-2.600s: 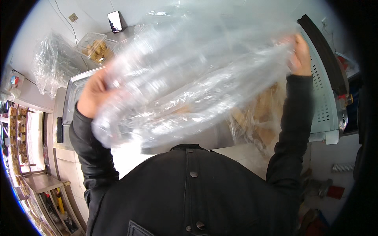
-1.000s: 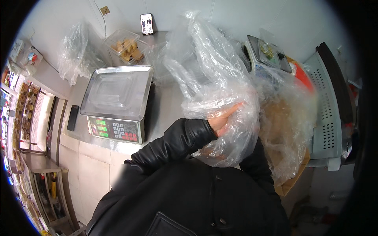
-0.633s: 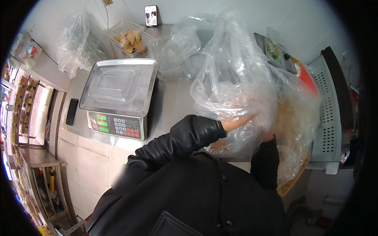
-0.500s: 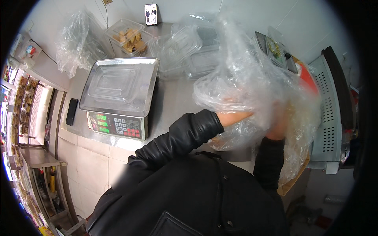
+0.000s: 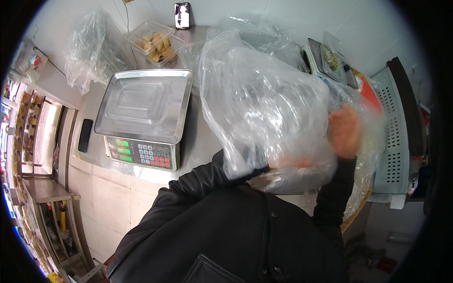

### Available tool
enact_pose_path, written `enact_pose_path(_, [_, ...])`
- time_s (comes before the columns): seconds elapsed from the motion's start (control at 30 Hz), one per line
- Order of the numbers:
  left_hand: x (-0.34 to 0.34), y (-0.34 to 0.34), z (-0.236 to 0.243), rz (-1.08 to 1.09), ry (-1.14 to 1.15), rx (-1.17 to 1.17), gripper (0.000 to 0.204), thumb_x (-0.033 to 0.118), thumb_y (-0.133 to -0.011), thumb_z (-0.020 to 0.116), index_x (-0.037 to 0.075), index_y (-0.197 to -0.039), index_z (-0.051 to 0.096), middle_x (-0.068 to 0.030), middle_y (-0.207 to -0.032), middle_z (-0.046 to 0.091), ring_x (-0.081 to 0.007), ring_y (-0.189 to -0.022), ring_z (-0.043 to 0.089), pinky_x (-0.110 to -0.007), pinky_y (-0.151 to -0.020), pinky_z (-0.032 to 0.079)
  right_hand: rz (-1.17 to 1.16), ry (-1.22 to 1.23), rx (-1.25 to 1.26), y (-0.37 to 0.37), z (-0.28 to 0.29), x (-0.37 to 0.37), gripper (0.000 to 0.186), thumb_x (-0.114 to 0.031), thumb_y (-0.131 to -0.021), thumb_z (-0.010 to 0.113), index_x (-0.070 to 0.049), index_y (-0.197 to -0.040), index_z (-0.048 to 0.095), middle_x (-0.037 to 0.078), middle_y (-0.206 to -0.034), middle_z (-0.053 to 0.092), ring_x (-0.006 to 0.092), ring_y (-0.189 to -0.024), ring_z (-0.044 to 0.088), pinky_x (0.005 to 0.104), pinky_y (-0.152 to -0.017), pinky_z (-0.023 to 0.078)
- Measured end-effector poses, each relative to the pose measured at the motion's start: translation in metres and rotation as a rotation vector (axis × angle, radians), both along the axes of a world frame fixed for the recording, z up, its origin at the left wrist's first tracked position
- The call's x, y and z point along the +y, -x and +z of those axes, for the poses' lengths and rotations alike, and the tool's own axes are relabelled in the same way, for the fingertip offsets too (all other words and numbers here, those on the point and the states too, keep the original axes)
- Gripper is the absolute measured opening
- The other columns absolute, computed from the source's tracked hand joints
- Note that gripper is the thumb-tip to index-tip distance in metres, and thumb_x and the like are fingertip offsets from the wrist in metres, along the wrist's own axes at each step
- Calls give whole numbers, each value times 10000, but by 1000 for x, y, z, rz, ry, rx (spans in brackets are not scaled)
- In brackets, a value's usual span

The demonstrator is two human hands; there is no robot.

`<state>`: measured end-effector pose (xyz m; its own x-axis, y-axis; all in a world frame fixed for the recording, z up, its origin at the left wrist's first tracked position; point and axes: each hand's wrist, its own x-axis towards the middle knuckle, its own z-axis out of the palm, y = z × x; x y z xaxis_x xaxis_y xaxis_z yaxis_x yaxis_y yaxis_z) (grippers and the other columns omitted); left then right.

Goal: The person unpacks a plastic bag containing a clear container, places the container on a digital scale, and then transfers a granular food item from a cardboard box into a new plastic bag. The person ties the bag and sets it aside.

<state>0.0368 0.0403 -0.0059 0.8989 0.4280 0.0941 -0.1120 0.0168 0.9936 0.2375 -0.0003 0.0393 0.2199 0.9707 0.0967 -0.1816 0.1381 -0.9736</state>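
Observation:
A big, clear plastic bag [image 5: 269,99], crumpled and shiny, spreads over the right half of the counter and hides much of what lies under it. My left hand [image 5: 295,162] shows only faintly through its lower folds; the fingers are covered. At the bag's right edge is my right hand [image 5: 345,132], raised and smeared by motion, so its grip does not show. More clear plastic film [image 5: 365,155] hangs below and right of that hand.
A scale [image 5: 141,153] bears a clear plastic tray [image 5: 137,101] on its pan. Behind stand a clear box of brown food pieces [image 5: 158,47] and a propped phone [image 5: 182,16]. A dark phone [image 5: 85,135] lies far left; a perforated metal appliance [image 5: 394,132] stands right.
The bag has swung left and toward me, spreading out over my left forearm and the clear containers behind. My right hand has moved up out of the folds.

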Motion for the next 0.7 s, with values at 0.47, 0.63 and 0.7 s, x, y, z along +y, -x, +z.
enact_pose_path(0.47, [6, -8, -16, 125, 275, -134, 406, 266, -803, 573, 36, -1123, 476, -78, -1063, 538, -177, -931, 515, -307, -851, 386, 535, 492, 145, 82, -91, -82, 473, -375, -860, 403, 10, -1135, 403, 111, -891, 568, 190, -810, 536, 299, -707, 446])
enact_pose_path(0.63, [31, -9, -56, 92, 589, -392, 418, 237, -829, 537, 20, -1169, 427, -80, -1103, 512, -188, -966, 508, -315, -863, 399, 491, 459, 350, 88, -104, -80, 521, -407, -857, 404, 9, -1169, 370, 113, -876, 568, 197, -802, 534, 301, -699, 445])
enact_pose_path(0.7, [45, -1, -54, 142, 721, -443, 459, 234, -809, 568, 26, -1187, 410, -86, -1116, 498, -188, -987, 495, -325, -865, 403, 455, 425, 492, 91, -104, -76, 541, -420, -856, 405, 8, -1183, 357, 114, -870, 569, 200, -798, 533, 301, -697, 444])
